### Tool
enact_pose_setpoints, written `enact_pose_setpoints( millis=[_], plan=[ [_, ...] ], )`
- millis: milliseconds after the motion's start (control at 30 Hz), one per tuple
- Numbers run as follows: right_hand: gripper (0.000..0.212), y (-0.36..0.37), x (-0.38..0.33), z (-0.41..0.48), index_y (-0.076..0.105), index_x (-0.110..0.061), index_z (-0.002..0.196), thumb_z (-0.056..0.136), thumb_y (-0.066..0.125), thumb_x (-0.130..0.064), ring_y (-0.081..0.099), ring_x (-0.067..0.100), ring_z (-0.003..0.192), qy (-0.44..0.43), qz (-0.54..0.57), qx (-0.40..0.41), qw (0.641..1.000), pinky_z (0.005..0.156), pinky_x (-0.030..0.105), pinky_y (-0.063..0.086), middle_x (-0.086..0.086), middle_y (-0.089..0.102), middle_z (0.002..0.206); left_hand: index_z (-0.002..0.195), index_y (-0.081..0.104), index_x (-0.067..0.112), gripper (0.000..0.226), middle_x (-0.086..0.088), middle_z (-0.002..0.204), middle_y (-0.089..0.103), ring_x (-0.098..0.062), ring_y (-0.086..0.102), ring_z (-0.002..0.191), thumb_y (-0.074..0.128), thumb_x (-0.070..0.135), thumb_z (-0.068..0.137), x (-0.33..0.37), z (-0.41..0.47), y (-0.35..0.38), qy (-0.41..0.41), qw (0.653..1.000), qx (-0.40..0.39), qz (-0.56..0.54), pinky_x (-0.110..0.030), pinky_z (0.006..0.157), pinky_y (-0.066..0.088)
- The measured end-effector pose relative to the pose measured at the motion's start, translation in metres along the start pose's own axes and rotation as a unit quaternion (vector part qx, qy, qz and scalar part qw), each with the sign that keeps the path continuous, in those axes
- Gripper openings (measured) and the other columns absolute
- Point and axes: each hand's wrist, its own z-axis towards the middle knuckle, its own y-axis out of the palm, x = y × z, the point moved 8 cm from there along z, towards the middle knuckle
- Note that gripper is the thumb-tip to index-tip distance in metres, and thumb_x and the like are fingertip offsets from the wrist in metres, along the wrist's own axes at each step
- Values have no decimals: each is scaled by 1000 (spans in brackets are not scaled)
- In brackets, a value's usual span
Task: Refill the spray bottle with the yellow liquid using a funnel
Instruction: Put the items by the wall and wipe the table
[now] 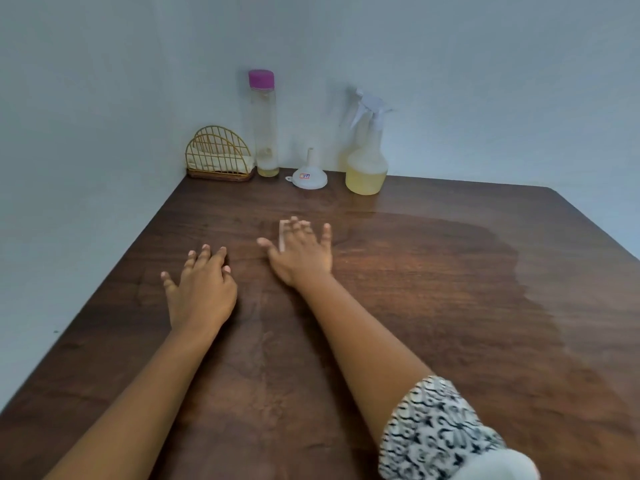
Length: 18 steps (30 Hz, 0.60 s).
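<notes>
Along the far edge: spray bottle [366, 161], funnel [309, 176], tall bottle [265, 129] | left hand [202, 289], right hand [301, 252] both spread flat mid-table [450, 306], bare wood around

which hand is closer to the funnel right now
Right. The right hand lies flat on the table almost straight in front of the funnel. The left hand rests farther back and off to the funnel's left.

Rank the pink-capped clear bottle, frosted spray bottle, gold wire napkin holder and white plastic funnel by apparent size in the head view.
1-2. Frosted spray bottle and pink-capped clear bottle: too alike to rank; one bulkier, one taller.
3. Gold wire napkin holder.
4. White plastic funnel.
</notes>
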Motion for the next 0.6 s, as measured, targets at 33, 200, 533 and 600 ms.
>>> enact_pose_setpoints(
  millis=[33, 200, 533, 600],
  plan=[
    [86, -7, 26, -4, 6, -9, 150, 88, 4, -69, 5, 20, 146, 26, -6, 15, 1000, 111, 49, -15, 7, 11, 158, 147, 31, 25, 47, 0, 159, 22, -19, 12, 147, 32, 26, 100, 0, 0, 1, 3, 1000, -3, 4, -56, 114, 4],
    [88, -33, 165, -30, 1, -9, 149, 86, -1, -70, 1, 23, 146, 219, -19, 3, 975, 113, 53, -10, 8, 3, 159, 148, 28, 25, 48, -1, 159, 19, -20, 11, 148, 29, 27, 101, 3, -1, 3, 12, 1000, -6, 17, -56, 115, 6],
    [85, 4, -29, 39, 6, -10, 150, 88, 3, -69, -1, 24, 146, 17, -5, -21, 1000, 111, 50, -16, 8, 3, 159, 148, 28, 26, 48, 0, 159, 20, -20, 11, 148, 28, 28, 101, 1, 2, 6, 20, 1000, 3, 13, -57, 114, 6],
    [83, 0, -14, 39, 6, -11, 150, 89, 3, -67, 1, 23, 146, 18, -8, -11, 1000, 111, 51, -15, 7, 4, 159, 148, 28, 26, 48, 0, 159, 20, -19, 11, 148, 29, 28, 100, 0, 3, 6, 19, 1000, 5, 10, -56, 115, 6]
  ],
)
